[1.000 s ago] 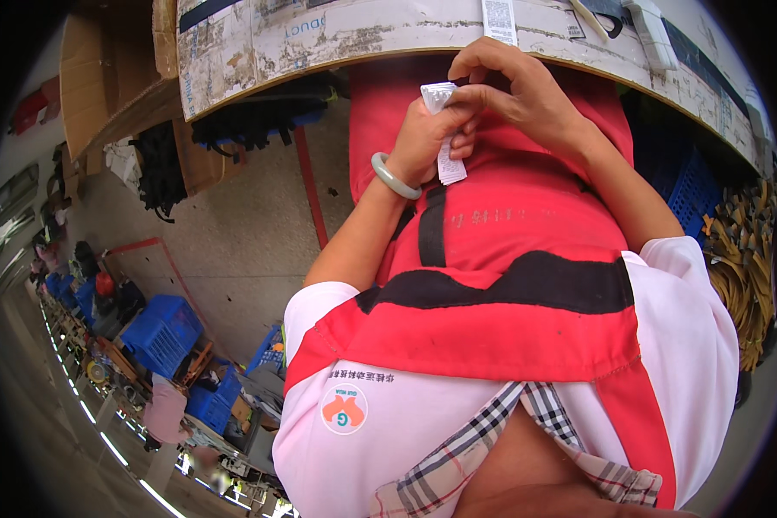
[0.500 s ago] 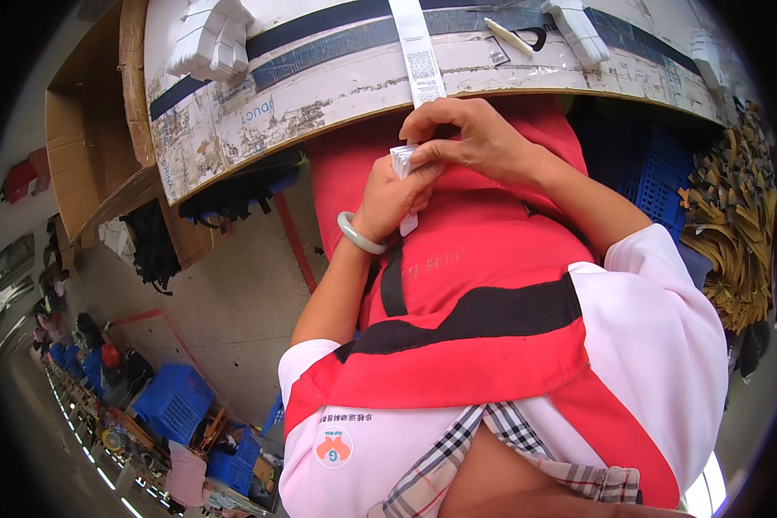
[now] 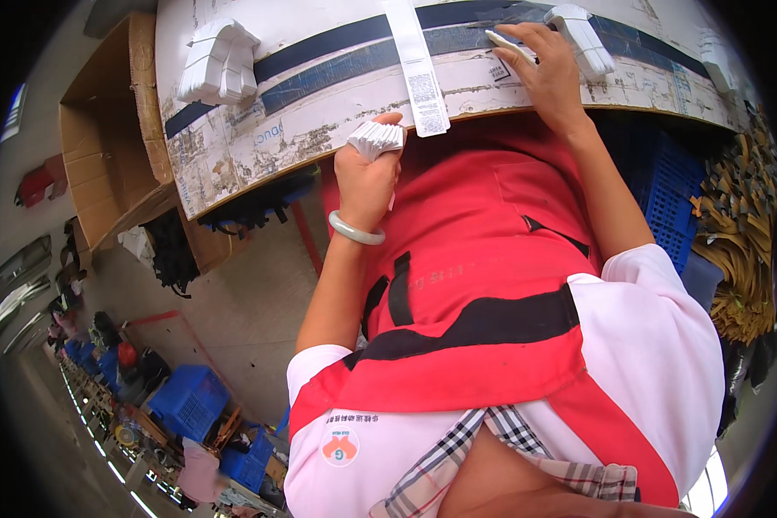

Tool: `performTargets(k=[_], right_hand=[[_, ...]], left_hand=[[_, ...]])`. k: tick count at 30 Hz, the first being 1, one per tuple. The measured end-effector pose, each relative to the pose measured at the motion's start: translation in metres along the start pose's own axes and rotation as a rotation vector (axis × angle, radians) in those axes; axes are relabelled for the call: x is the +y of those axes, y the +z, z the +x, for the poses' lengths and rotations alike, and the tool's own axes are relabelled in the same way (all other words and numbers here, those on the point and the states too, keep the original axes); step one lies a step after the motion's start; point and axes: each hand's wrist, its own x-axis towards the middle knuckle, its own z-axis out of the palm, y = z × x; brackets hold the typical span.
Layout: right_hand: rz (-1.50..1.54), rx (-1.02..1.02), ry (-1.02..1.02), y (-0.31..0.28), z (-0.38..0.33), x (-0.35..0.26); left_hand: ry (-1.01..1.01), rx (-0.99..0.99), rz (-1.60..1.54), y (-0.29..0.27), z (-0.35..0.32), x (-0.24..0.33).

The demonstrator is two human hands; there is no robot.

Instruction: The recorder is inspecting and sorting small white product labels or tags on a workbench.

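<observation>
My left hand is closed around a thick stack of thin white strips, their edges fanned toward the table. A bracelet circles that wrist. Farther right, over the table, my right hand has its thumb and fingers round a slim white pen-shaped stick; its exact kind cannot be made out. Between the hands a long white printed label strip lies across the table, its near end hanging past the edge. A small dark-framed tag lies below the right thumb.
Bundles of white strips stand on the worn white table: one bundle at left, another beside my right hand. An open cardboard box is left of the table. A blue crate and hanging brown strips are at right.
My right hand has left the strips in my left hand and moved up right to the white stick. My left hand has moved slightly left and up, its stack now more exposed.
</observation>
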Motion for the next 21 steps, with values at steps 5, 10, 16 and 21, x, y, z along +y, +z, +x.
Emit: performTargets(k=[5,10,16,21], right_hand=[[-0.002,-0.154,-0.173,0.030,-0.016,-0.036],[0.033,-0.227,-0.130,0.034,-0.020,-0.041],[0.217,-0.144,-0.078,0.043,0.016,-0.040],[0.298,-0.160,-0.103,0.064,0.020,-0.037]], left_hand=[[0.315,0.017,0.615,0.006,0.030,0.014],[0.310,-0.028,0.728,0.014,0.041,0.008],[-0.076,-0.085,0.180,0.003,0.041,0.028],[0.043,-0.073,0.016,-0.002,0.044,0.018]])
